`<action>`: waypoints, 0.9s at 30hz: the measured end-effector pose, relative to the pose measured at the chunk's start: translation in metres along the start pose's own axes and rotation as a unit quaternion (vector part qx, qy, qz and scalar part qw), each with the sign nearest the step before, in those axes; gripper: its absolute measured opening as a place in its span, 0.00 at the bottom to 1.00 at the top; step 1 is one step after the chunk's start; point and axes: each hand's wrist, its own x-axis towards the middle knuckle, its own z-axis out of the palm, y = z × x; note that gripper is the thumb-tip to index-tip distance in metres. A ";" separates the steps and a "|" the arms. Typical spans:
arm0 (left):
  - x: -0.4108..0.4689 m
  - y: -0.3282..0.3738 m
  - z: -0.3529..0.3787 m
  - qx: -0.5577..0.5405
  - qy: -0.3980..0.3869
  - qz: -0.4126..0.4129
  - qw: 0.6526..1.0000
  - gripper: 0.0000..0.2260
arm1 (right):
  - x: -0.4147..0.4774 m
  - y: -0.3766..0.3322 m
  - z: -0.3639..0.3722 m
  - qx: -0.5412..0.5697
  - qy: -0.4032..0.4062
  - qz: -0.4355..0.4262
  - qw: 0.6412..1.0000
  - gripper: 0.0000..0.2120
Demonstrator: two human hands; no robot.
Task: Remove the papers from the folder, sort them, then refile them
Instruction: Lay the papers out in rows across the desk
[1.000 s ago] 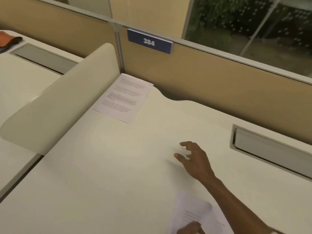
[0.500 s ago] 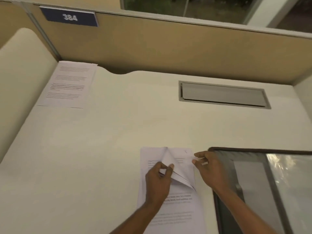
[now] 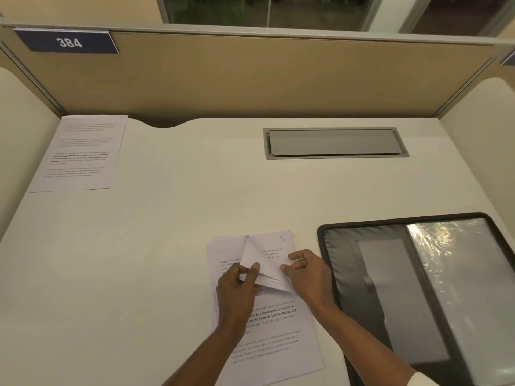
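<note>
Count: two hands, one stack, one loose sheet, one folder, one hatch, one sign. The stack (image 3: 274, 327) lies flat on the desk (image 3: 167, 260) at 6 o'clock, printed side up. The left hand (image 3: 237, 292) pinches the lifted upper-right corners of its top sheets between thumb and fingers, and these are folded back toward 7 o'clock. The page exposed beneath bears a handwritten "3" at its 1 o'clock corner. The right hand (image 3: 309, 274) sits at the 3 o'clock edge of the stack, fingers curled, with the fingertips against the lifted sheets. Whether it pinches paper or only touches it cannot be told. The loose sheet (image 3: 80, 153) lies flat at 10 o'clock, well apart from the stack. The folder (image 3: 390, 302) lies open at 4 o'clock, just beside the stack, with a glossy clear pocket on its right half. The hatch (image 3: 334, 142), grey and closed, is set into the desk at 1 o'clock. The sign (image 3: 68, 42) reads "384" and is fixed to the partition (image 3: 278, 79) at 11 o'clock. Limits: the sheets in the stack cannot be counted, since only a few edges show at the lifted corner. The hands cover part of its text, and the text on the loose sheet is too small to read. The frame cuts off the folder at its right and lower edges, and the right forearm crosses its left border.
</note>
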 end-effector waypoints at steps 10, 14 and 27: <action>0.001 0.000 -0.002 0.003 -0.014 0.007 1.000 0.15 | -0.009 -0.001 -0.005 0.069 0.023 -0.017 0.997 0.18; -0.003 0.004 0.000 0.002 -0.014 0.020 1.000 0.17 | -0.016 0.003 -0.003 0.054 -0.043 -0.097 0.993 0.07; -0.001 0.000 0.005 -0.036 -0.030 -0.019 0.999 0.08 | -0.039 0.020 0.009 -0.140 0.045 -0.327 0.933 0.19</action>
